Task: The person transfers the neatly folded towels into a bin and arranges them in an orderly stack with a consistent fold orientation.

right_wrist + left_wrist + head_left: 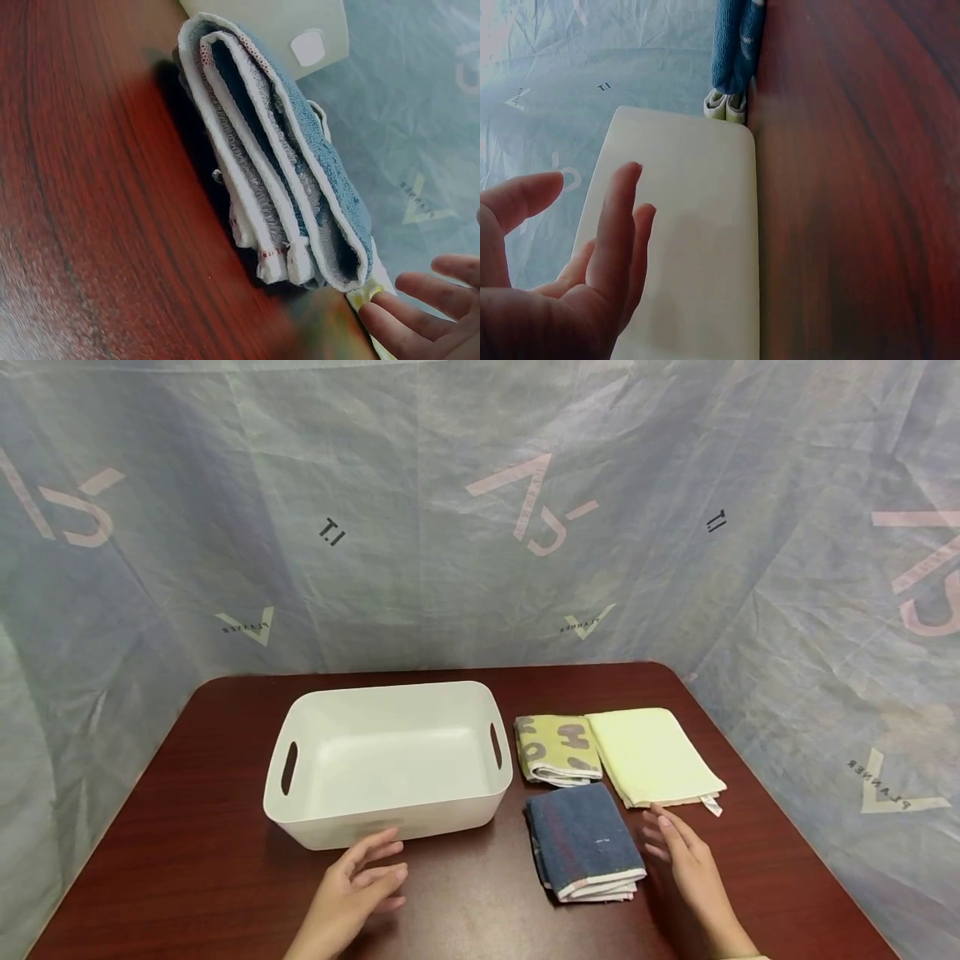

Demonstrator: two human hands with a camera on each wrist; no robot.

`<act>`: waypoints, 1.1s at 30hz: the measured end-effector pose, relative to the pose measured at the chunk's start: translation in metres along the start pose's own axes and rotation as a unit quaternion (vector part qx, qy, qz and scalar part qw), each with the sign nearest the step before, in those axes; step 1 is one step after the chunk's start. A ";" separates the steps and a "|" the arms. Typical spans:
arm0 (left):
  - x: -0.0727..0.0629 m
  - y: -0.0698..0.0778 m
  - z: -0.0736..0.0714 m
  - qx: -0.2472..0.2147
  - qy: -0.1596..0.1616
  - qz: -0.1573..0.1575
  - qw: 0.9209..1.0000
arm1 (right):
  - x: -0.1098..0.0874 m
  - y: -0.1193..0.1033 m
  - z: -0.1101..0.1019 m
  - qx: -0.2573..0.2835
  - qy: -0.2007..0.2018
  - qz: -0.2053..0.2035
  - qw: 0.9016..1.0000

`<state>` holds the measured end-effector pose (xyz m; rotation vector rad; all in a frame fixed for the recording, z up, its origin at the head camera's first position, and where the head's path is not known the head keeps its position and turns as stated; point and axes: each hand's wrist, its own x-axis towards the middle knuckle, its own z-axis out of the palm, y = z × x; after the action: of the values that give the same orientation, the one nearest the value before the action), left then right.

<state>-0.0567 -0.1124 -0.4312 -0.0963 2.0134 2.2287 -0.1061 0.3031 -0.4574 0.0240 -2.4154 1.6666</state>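
My left hand (352, 889) hovers in front of the near wall of a white plastic basin (397, 818), holding nothing, its fingers loosely bent. The left wrist view shows that hand (592, 255) beside the basin's outer wall (697, 225). To the right of a folded blue towel (581, 839), my right hand (686, 856) has its fingers extended and holds nothing. In the right wrist view the towel's layered white edges (262, 165) face the camera, with the right hand (427, 315) at the lower right corner. No contact between either hand and an object is plain.
Behind the blue towel lie a folded yellow-green patterned towel (558, 747) and a pale yellow towel (652, 756) with a white tag. The basin has a handle slot at each end. All rest on a dark red wooden table (187, 860), with grey printed sheeting (420, 568) around it.
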 end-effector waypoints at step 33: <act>0.013 -0.008 0.035 -0.026 -0.078 -0.028 0.996 | 0.008 0.010 -0.002 0.148 -0.046 0.149 0.977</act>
<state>-0.0668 -0.0759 -0.4369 0.0154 1.8504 2.1833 -0.1148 0.3095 -0.4641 -0.2337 -2.3000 2.1915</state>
